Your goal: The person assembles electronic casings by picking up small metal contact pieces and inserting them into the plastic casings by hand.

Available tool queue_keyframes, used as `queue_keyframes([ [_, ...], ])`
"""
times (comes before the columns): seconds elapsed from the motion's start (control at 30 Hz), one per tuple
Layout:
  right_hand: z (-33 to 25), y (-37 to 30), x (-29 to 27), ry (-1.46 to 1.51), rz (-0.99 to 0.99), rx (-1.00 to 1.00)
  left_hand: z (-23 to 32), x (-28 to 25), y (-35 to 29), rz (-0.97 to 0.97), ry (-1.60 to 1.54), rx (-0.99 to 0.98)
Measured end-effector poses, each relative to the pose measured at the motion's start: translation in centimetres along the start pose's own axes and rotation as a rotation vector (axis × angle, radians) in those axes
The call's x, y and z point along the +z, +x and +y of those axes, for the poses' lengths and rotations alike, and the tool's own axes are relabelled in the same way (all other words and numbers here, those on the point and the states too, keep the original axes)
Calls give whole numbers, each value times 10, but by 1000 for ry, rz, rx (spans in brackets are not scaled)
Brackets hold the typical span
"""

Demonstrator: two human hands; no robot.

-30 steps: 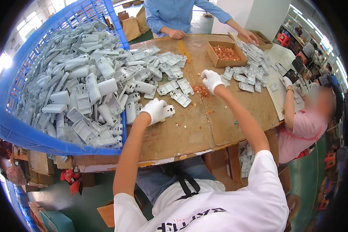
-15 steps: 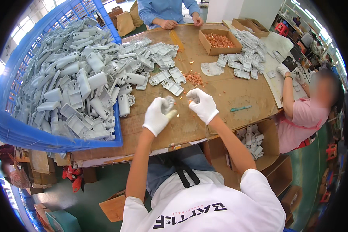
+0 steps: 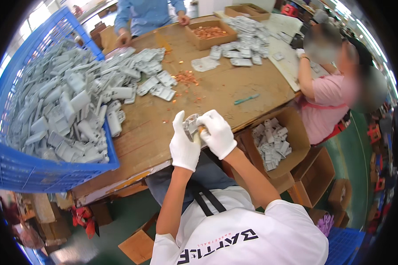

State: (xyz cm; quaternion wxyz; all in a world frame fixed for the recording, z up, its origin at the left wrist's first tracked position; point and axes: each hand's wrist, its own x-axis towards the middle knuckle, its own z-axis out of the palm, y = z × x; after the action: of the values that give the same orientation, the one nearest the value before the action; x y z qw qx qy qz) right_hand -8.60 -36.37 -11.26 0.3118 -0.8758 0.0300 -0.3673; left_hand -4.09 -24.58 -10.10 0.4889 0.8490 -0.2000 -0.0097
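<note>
Near the table's front edge, my gloved left hand [image 3: 184, 143] is closed around a light grey plastic housing [image 3: 191, 123], its thumb and fingers on either side. My right hand [image 3: 216, 134], also in a white glove, meets it from the right with bent fingers pressed together. A small orange piece [image 3: 202, 128] shows at the right fingertips; its exact kind cannot be made out. Beyond my hands lie loose copper-coloured bits [image 3: 186, 78] on the cardboard-covered table [image 3: 216, 99]. Several more grey housings [image 3: 162, 91] rest beside those bits.
A blue crate [image 3: 53, 174] heaped with housings stands at the left. Farther back is a carton [image 3: 211, 42] of copper bits. A teal pen-like tool [image 3: 246, 99] lies right of centre. Below the right edge, an open box [image 3: 292, 157] holds housings. Two co-workers sit nearby.
My hands have come together nearer the table's front edge, with the grey housing between them. The view has turned right, and the co-worker across the table has moved a hand toward the heaped housings.
</note>
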Motion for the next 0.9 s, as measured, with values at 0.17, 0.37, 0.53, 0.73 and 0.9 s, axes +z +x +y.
queue_keyframes([
  [0.17,1,-23,-23,-179,16,-98,-7,27,-20,-81,-102,166],
  [0.37,5,-54,-35,-68,-53,163,-4,36,-44,-208,-193,187],
  [0.53,1,-68,-79,77,66,357,25,48,-52,-367,-136,312],
  [0.73,21,-95,-90,326,13,643,47,52,-52,-461,-100,485],
  [0.9,13,-110,-107,132,47,729,56,60,-56,-591,24,566],
])
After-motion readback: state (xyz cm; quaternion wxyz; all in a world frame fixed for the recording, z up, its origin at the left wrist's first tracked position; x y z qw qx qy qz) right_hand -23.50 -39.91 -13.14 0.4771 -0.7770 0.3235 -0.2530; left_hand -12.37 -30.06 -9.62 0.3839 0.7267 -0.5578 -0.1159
